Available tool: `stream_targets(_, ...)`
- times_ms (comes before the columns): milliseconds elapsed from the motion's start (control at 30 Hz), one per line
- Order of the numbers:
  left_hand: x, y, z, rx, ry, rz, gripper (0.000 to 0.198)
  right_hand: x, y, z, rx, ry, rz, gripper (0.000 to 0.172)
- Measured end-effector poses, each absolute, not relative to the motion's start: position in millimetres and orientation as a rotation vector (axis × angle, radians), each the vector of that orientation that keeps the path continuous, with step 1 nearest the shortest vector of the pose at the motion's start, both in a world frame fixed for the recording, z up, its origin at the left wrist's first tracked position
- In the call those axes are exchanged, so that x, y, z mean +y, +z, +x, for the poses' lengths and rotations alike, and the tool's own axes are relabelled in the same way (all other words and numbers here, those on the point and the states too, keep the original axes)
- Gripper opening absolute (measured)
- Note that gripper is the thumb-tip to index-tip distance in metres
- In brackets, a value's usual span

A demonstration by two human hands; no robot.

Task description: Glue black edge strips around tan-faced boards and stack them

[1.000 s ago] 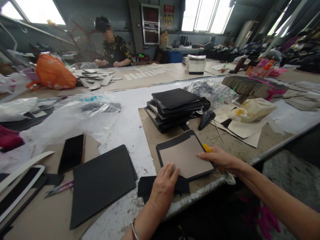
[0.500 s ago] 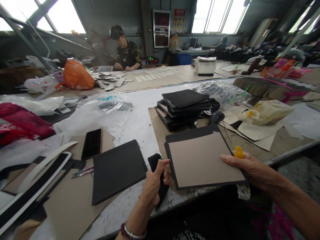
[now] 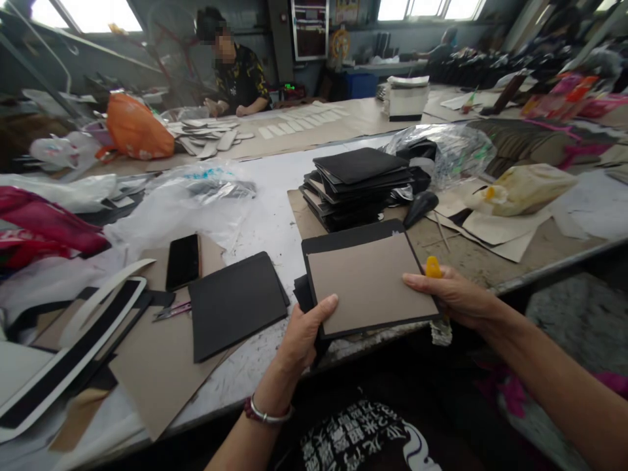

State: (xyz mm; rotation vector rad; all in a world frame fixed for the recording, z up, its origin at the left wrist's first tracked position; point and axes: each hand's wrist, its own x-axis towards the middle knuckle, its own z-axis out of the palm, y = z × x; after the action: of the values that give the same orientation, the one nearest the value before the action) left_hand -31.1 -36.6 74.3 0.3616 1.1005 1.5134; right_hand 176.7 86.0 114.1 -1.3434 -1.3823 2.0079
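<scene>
A black-edged panel with a beige face (image 3: 363, 281) is held tilted over the table's front edge. My left hand (image 3: 307, 327) grips its lower left corner, thumb on the beige face and fingers hidden beneath. At the right edge, my right hand (image 3: 454, 291) pinches the panel, and a yellow object (image 3: 433, 267) sticks up between its fingers. A black strip (image 3: 303, 293) shows behind the panel beside my left hand. Just beyond the panel rises a stack of black panels (image 3: 360, 167). To the left lie flat black panels (image 3: 238, 304).
Left on the table (image 3: 235, 386) are a phone (image 3: 183, 261), pink-handled snips (image 3: 171, 311) and white-edged strips (image 3: 73, 356). Plastic bags (image 3: 196, 196) lie farther back. A black pointed object (image 3: 420, 208) is right of the stack. Across the table a person (image 3: 240, 78) sits.
My left hand has moved from beside the panel onto its lower left corner. The panel and my right hand have shifted left and up in view. The camera has tilted downward.
</scene>
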Motion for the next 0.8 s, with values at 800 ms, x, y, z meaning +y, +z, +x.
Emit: stream_targets(800,-8.2,94.7,-55.7,1.275,1.704,0.281,0.049,123.5,145.7,137.1,-1.826,1.906,-0.93,0.043)
